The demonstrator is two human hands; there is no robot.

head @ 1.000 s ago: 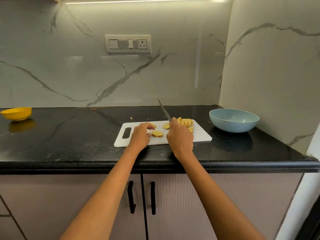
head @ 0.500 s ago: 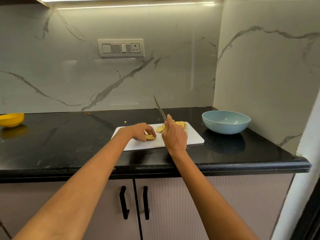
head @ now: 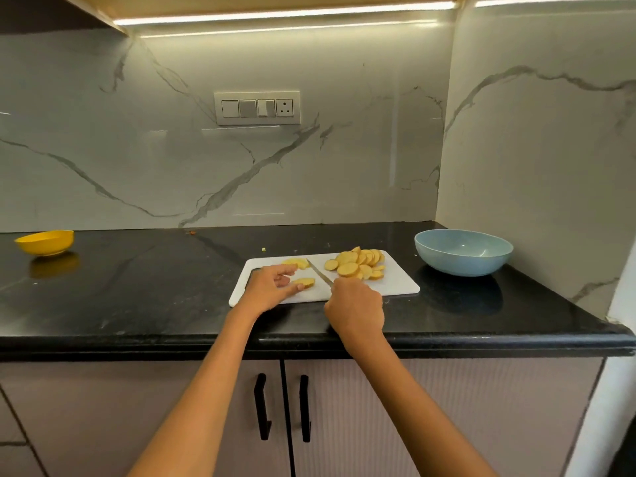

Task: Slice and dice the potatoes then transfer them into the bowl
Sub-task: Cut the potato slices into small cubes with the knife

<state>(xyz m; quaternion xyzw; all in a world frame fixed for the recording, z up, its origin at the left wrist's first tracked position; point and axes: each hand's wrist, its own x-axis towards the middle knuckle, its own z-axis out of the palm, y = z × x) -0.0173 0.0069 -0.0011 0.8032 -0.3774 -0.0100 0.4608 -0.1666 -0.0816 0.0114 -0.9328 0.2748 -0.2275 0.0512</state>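
A white cutting board (head: 395, 287) lies on the black counter. A pile of round potato slices (head: 359, 265) sits at its far right. Another potato piece (head: 296, 262) lies at the board's far edge. My left hand (head: 270, 287) holds a small stack of slices (head: 304, 282) against the board with thumb and fingers. My right hand (head: 356, 309) grips a knife (head: 319, 273) by the handle; the blade lies low over the board, just right of the held slices. A light blue bowl (head: 463, 251) stands to the right of the board, with nothing in it.
A yellow bowl (head: 45, 242) sits at the counter's far left. Marble walls close off the back and right side. The counter's front edge (head: 137, 339) runs above cabinet doors with black handles (head: 262, 406). A switch plate (head: 257, 108) hangs on the back wall.
The knife blade has come down from pointing up and away to lying low over the board. My left hand has shifted slightly on the stacked slices. The camera view has shifted.
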